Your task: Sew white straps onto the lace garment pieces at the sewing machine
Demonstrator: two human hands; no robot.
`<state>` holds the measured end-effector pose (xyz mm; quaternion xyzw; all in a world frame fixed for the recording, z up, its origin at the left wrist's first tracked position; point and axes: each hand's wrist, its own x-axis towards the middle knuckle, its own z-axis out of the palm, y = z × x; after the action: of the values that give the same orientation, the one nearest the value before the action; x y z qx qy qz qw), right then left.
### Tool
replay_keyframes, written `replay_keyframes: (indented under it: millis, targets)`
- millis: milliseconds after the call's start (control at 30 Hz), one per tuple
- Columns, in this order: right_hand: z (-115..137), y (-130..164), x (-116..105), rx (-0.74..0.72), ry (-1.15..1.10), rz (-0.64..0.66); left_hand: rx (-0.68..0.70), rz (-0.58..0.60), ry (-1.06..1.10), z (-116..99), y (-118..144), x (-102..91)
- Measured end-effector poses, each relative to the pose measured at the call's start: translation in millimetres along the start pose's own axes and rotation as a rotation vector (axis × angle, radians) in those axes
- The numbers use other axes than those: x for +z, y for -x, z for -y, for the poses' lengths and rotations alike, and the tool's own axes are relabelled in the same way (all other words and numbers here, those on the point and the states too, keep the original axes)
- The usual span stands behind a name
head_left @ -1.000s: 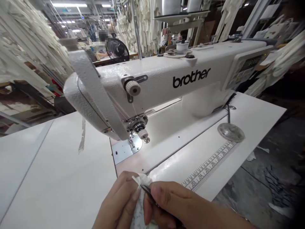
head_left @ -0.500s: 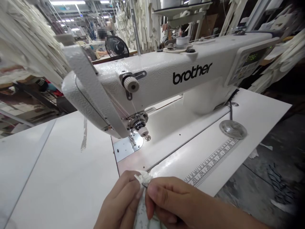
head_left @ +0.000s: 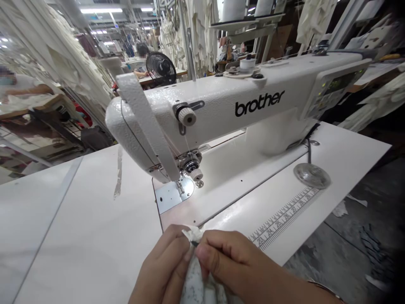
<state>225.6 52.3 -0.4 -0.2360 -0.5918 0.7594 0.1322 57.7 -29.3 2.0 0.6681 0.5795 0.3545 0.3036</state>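
Low in the head view, near the table's front edge, my left hand is closed on a white fabric piece with a faint speckled pattern. Its bunched end sticks up between my hands, and the rest hangs below. My right hand is pinched shut against the same bunch. From between its thumb and forefinger a small dark tip pokes into the cloth; the rest is hidden in the fingers, so I cannot tell its kind. Beyond my hands stands a white sewing machine, its needle plate bare of cloth.
The white table carries a printed ruler and a round clear dish at right. Thread cones stand behind the machine. A black fan and co-workers sit farther back. Fabric scraps lie on the floor.
The view has shifted left, so a co-worker at the far left comes into sight. Both hands keep their hold on the fabric. More of the dark tip shows between my fingers.
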Motion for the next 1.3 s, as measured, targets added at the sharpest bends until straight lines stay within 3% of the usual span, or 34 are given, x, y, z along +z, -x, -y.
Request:
replay_keyframes:
  millis: [200, 433, 600, 767, 867, 967, 1100, 1167, 1233, 1300]
  targets:
    - [-3.0, -1.1, -1.1, -0.009, 0.076, -0.015, -0.015, 0.017, 0.017, 2.6, -0.3, 2.8]
    - [5.8, 2.5, 3.3, -0.074, 0.37, -0.118, -0.026, -0.019, 0.015, 0.7, -2.1, 2.3]
    - [3.7, 1.1, 2.7, -0.121, 0.416, -0.112, -0.036, -0.009, 0.024, -0.1, -2.8, 3.0]
    - [1.4, 0.1, 1.5, -0.115, 0.462, -0.125, -0.081, -0.087, 0.093, -2.4, -1.1, 6.5]
    - [2.4, -1.0, 1.8, -0.116, 0.485, -0.137, -0.086, -0.046, 0.095, -2.8, -2.2, 6.6]
    - [1.6, -0.4, 1.2, -0.151, 0.414, -0.093, -0.09, -0.042, 0.128, -3.1, -3.0, 6.5]
    - [2.9, 3.6, -6.4, -0.221, 0.039, 0.061, -0.109, -0.129, 0.156, -5.1, -0.8, 8.6]
    - [7.4, 4.2, -12.3, -0.236, 0.037, -0.036, -0.112, -0.212, 0.081, -7.0, 0.2, 10.3]
    - [12.8, 2.4, -17.4, -0.264, 0.211, -0.151, -0.117, -0.278, -0.018, -9.1, 0.0, 11.2]
    - [16.7, -1.4, -19.9, -0.29, 0.383, -0.184, -0.115, -0.28, -0.068, -10.2, 0.1, 10.5]
